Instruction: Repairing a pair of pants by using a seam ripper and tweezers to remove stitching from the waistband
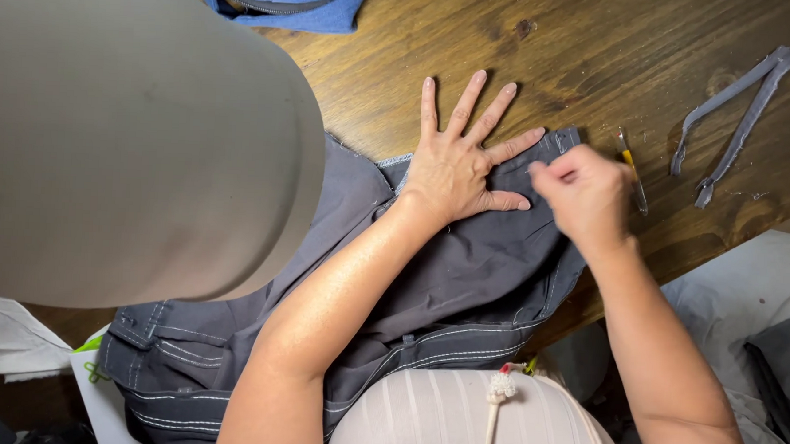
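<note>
A large pale rounded shape (123,139) is filling the upper left of the frame and hiding much of the wooden table (598,44) behind it. At the top edge, one piece of blue fabric (285,0) is lying half out of view. In the upper right, one detached grey zipper strip (733,108) is lying folded into a V, well apart from both hands. One small tool with a yellow band (631,166) is resting on the wood just beside the right hand. White paper scraps (17,343) are sitting at the lower left.

One grey garment with white stitching (464,278) is spreading from the middle of the frame down to the lower left, draped over the table's near edge. The left hand (460,163) is lying flat on its upper edge, all five fingers spread wide, pressing the cloth down and grasping nothing. The right hand (583,190) is curled just to the right of it, its fingertips pinched together at the garment's upper right corner; it is blurred, so I cannot tell whether anything besides the cloth is caught in the pinch.
</note>
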